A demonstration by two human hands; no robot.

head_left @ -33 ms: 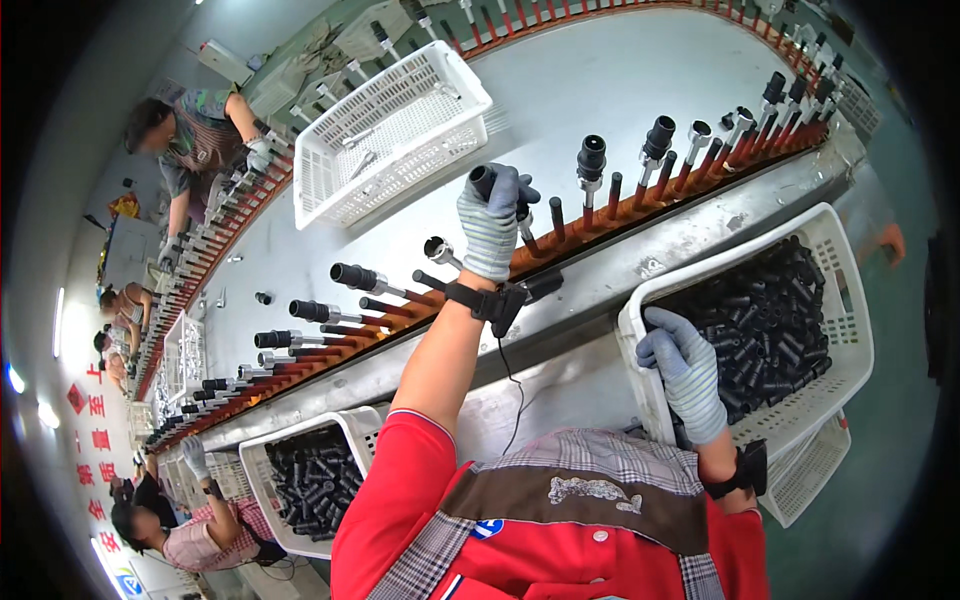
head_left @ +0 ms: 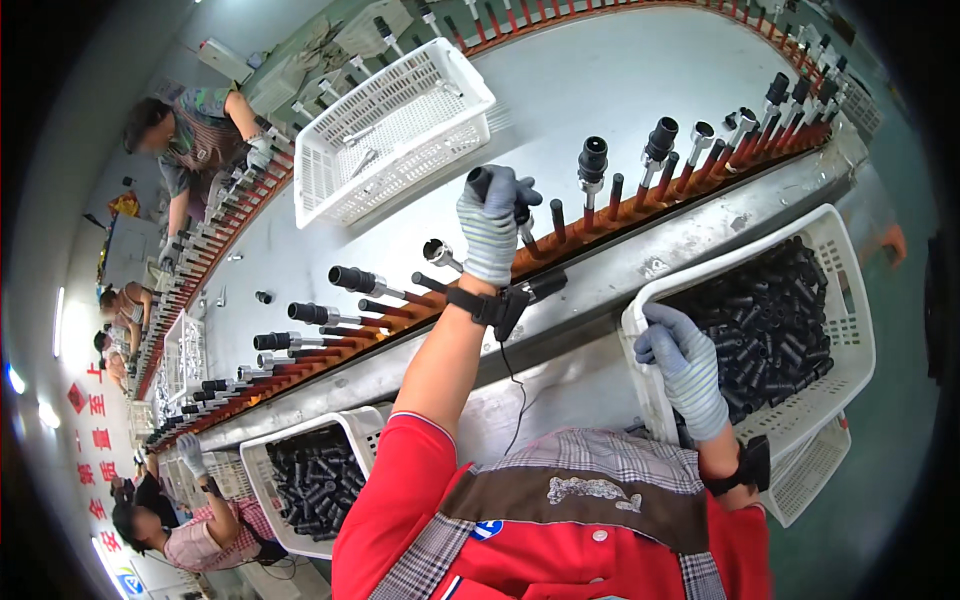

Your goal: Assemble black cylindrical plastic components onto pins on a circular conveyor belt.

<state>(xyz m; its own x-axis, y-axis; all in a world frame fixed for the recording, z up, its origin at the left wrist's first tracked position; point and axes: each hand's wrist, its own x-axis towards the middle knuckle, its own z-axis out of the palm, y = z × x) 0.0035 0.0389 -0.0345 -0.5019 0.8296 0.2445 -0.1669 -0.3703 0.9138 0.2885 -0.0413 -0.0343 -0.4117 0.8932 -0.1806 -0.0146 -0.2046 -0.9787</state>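
Observation:
My left hand, in a striped glove with grey fingers, is closed around a short black plastic sleeve; the sleeve's open end shows at the top. Just right of those fingers a silver socket with a black part on it stands on a rod of the rail, partly hidden by the hand. My right hand, gloved the same way, is at the left rim of a white crate full of black sleeves. Its fingers are curled, and what they hold, if anything, is hidden.
An orange-brown rail carries upright rods, many with silver sockets and black sleeves. Beyond it, a white basket stands on the grey tabletop. Another crate of sleeves is at lower left. Several people work along the left side.

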